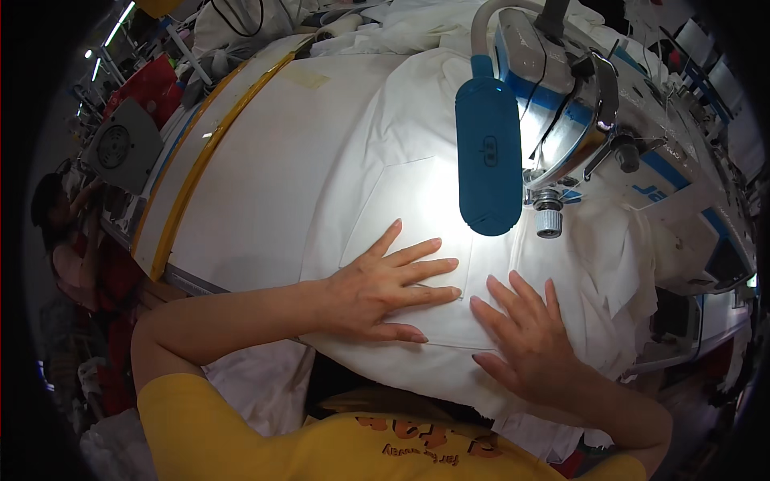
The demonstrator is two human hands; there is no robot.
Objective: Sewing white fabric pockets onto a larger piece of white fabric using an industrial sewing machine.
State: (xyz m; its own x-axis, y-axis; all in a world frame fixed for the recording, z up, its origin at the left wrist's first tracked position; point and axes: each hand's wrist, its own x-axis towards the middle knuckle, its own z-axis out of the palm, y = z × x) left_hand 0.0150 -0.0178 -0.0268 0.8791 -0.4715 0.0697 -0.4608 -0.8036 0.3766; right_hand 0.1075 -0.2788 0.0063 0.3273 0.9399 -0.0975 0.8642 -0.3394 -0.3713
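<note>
White fabric (415, 373) lies spread over the sewing table and hangs off its front edge. On it a white patch pocket piece (391, 198) lies flat, its angled upper edge showing. My left hand (397, 288) rests across the lower part of this piece, palm down with fingers spread. To its right, my right hand (526, 337) presses on the same fabric near a vertical seam, fingers apart. Neither hand grips anything. The head of an industrial sewing machine (577, 114) stands just beyond the right hand; its needle area is hidden behind a blue lamp (488, 150).
Yellow tape (198, 162) runs along the white tabletop (258, 180) at left. More white cloth (415, 24) is heaped at the back. A grey machine part with a round vent (120, 141) stands at far left, near another person (66, 246).
</note>
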